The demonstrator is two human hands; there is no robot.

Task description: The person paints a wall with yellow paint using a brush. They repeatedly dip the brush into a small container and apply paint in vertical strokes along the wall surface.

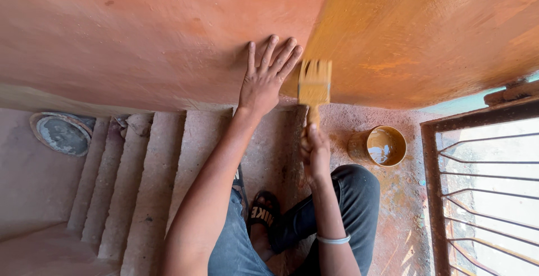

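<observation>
Paintbrush with flat, ochre-loaded bristles and a short handle [314,93] stands nearly upright against the wall, its bristles pressed to the plaster right at the edge where fresh paint meets bare surface. It sits just above the right hand [314,151], which grips the lower handle with fingers curled tight around it, and just beside the fingertips of the left hand [265,79].

Largest in view is the rough terracotta-orange plastered wall [140,35], whose right portion is covered in wet mustard-yellow paint [415,29]. Below it run the dusty pink concrete stair steps [140,175], dropping away to the left, and a speckled landing floor [404,220] stained with yellow. A rusty brown metal window grille [477,192] fills the lower right corner.

The left arm stretches up from the bottom centre, its hand flat on the unpainted wall, fingers spread wide and pointing upward. The right forearm rises more steeply, wrist bent slightly, with a thin silver bangle [332,240] around it. Both knees wear dark blue jeans [348,197].

A small round tin of yellow-brown paint [384,146] stands on the floor near the right hand, to its right. A black slide sandal [263,214] shows between the legs.
</observation>
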